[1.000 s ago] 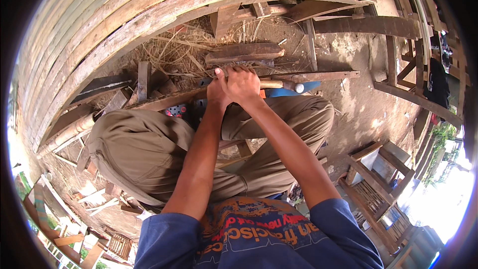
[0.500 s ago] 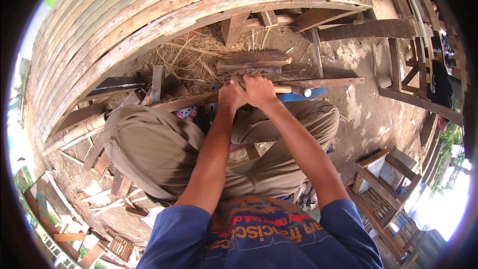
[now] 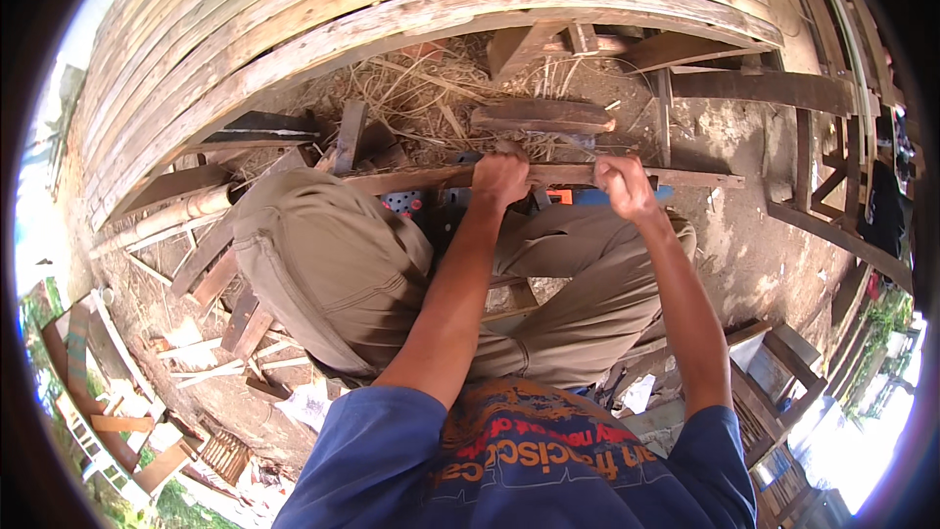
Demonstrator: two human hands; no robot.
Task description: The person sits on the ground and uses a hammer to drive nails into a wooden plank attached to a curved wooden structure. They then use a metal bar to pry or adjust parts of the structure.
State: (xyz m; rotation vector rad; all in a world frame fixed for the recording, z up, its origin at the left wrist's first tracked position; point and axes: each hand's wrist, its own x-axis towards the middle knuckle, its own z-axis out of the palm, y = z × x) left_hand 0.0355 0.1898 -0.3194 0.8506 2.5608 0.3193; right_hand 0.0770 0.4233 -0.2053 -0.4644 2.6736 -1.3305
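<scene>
A long, narrow wooden plank [image 3: 693, 178] lies crosswise beyond my knees. My left hand [image 3: 501, 178] is closed at the plank, its knuckles up; what its fingers hold is hidden. Farther right along the same plank, my right hand [image 3: 625, 184] is curled into a fist, apart from the left, and I cannot make out anything in it. Just past both hands rests a short, thick block of wood [image 3: 541, 118]. Below the plank, between the hands, show an orange piece [image 3: 560, 196] and a long blue object [image 3: 592, 197], both partly covered.
A large slatted wooden structure [image 3: 392, 20] curves across the far side. Dry straw and shavings [image 3: 431, 88] litter the ground under it. Scrap wood [image 3: 245, 328] lies on the left. Wooden frames [image 3: 783, 382] stand at the right. A dotted dark item [image 3: 401, 202] sits near my left knee.
My hands were together over the plank; now the right has moved away to the right. The wooden-handled tool with a pale end, seen beside them before, no longer shows. The whole view has shifted.
</scene>
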